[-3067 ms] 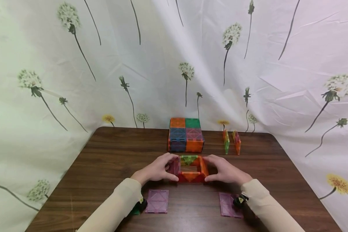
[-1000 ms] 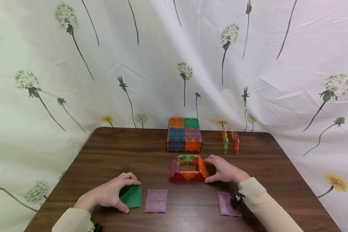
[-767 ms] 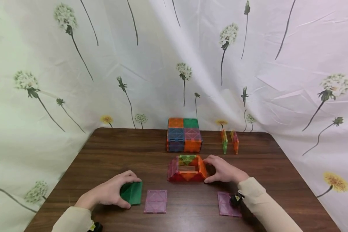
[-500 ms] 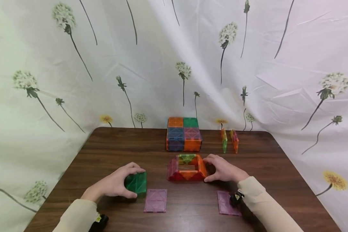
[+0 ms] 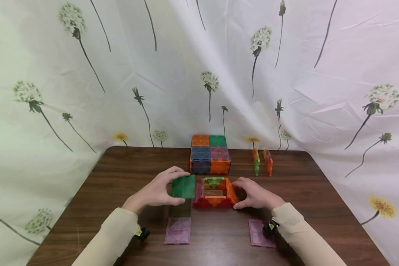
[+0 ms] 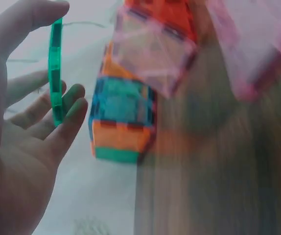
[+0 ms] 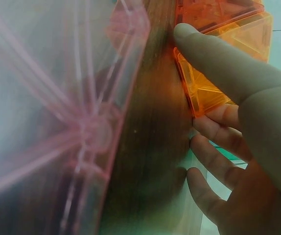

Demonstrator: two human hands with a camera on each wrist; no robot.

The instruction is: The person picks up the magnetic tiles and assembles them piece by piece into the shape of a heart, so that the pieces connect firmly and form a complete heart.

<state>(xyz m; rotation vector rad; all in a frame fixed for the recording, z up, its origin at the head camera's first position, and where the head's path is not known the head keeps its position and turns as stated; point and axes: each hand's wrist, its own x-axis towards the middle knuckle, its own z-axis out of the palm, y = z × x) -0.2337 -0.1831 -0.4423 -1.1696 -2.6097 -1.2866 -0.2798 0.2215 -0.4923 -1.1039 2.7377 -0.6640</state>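
Note:
In the head view my left hand [image 5: 159, 188] holds a green square magnetic tile [image 5: 183, 187] by two edges, between thumb and fingers. The tile is raised above the table, just left of a low frame of magnetic tiles [image 5: 215, 200]. That frame has sloping sides, purple on the left and orange on the right, and an open top. My right hand [image 5: 257, 194] holds the orange side, thumb at the front and fingers at the back. The right wrist view shows the thumb and fingers around this orange side [image 7: 204, 90]. In the left wrist view the green tile [image 6: 55, 73] appears edge-on.
Behind the frame stands a box of colored tiles [image 5: 210, 159]. Two small upright tile pieces, one green-edged [image 5: 256, 162] and one orange-edged [image 5: 268, 162], stand at the back right. Purple tiles lie flat at front left [image 5: 177, 231] and front right [image 5: 257, 232], the latter partly under my right wrist.
My left hand left the frame, took the green tile from the front left, lifted it and carried it right and away to beside the frame. My right hand has stayed at the orange side.

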